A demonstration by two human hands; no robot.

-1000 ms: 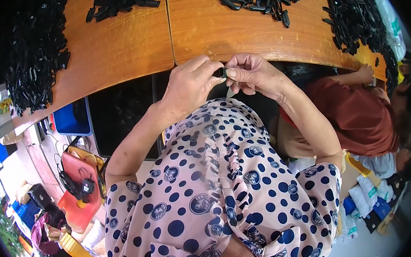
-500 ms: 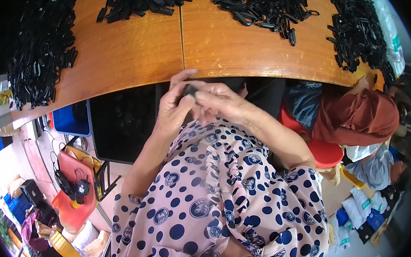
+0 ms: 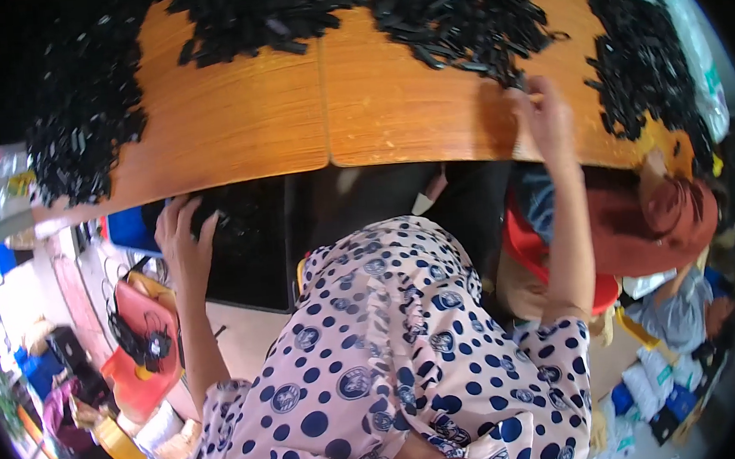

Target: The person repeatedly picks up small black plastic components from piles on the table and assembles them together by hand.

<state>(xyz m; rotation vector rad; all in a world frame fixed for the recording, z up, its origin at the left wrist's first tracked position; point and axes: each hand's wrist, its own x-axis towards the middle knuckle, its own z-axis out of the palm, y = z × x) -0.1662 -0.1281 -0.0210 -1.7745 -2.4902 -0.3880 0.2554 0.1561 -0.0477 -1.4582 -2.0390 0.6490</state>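
Observation:
My left hand [image 3: 185, 231] hovers at the left edge of a large black tray [image 3: 245, 269] below the table. Its fingers are spread and hold nothing. My right hand [image 3: 546, 120] reaches over the table at the right, thumb and fingertips pinched on a small black plastic piece at the near end of a heap of black plastic pieces [image 3: 463, 23]. Blur hides the exact shape of that piece. The small, elongated pieces in the heap lie jumbled.
More black pieces lie in a far-left heap [image 3: 86, 113], a middle heap [image 3: 264, 13] and a far-right heap [image 3: 639, 61] on the wooden table [image 3: 237, 110]. A blue bin [image 3: 130, 231] stands left of the tray. Another person in a dark red top [image 3: 652, 224] sits at the right.
My hands were together over my lap, holding a small dark thing. They have parted: the left went left to the tray's edge, the right went up and right to the heap.

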